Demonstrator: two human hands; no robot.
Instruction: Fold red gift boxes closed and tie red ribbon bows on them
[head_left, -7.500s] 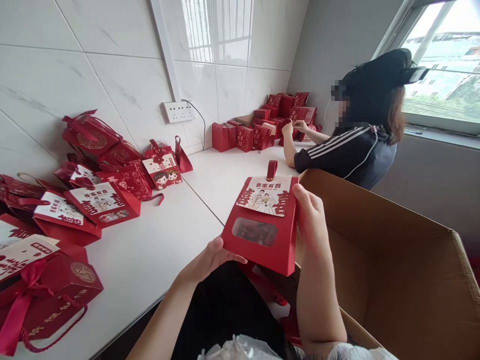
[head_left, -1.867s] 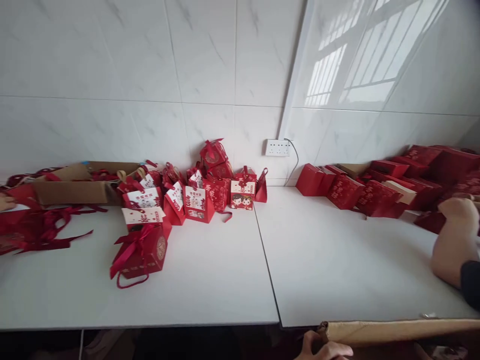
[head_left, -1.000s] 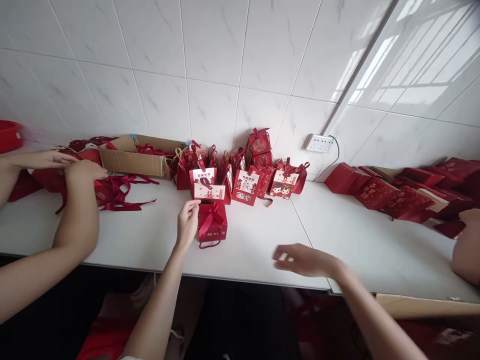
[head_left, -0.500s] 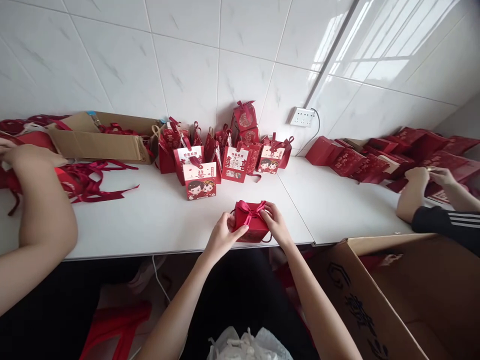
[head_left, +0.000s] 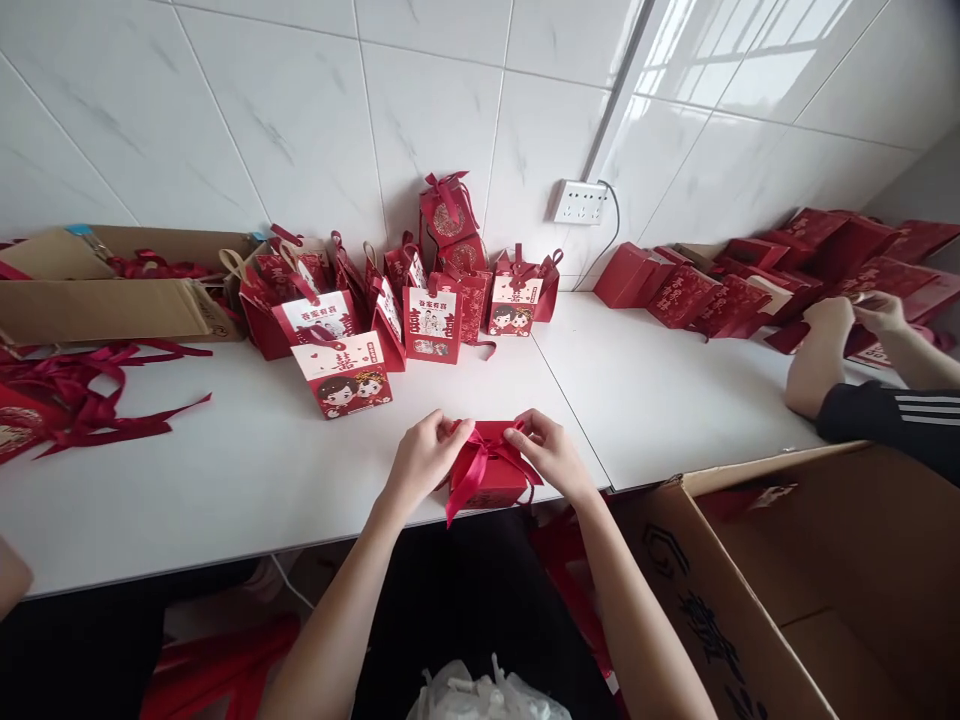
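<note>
A red gift box sits at the front edge of the white table, with a shiny red ribbon bow on its top. My left hand pinches the bow's left loop between thumb and fingers. On the other side, my right hand pinches the right loop. One ribbon tail hangs down over the box's front left. Dark red cord shows at the box's right side. Beyond my hands stands a box with two cartoon faces, the nearest of several finished-looking red and white gift boxes.
An open cardboard tray of ribbons lies at the left, with loose red ribbons before it. Red boxes pile up at the right, by a co-worker's hands. A large carton stands below right. A power strip hangs on the wall.
My hands have drawn the bow's loops outward, and a ribbon tail now hangs in front. My view has turned, and the left co-worker's arm has mostly left the picture.
</note>
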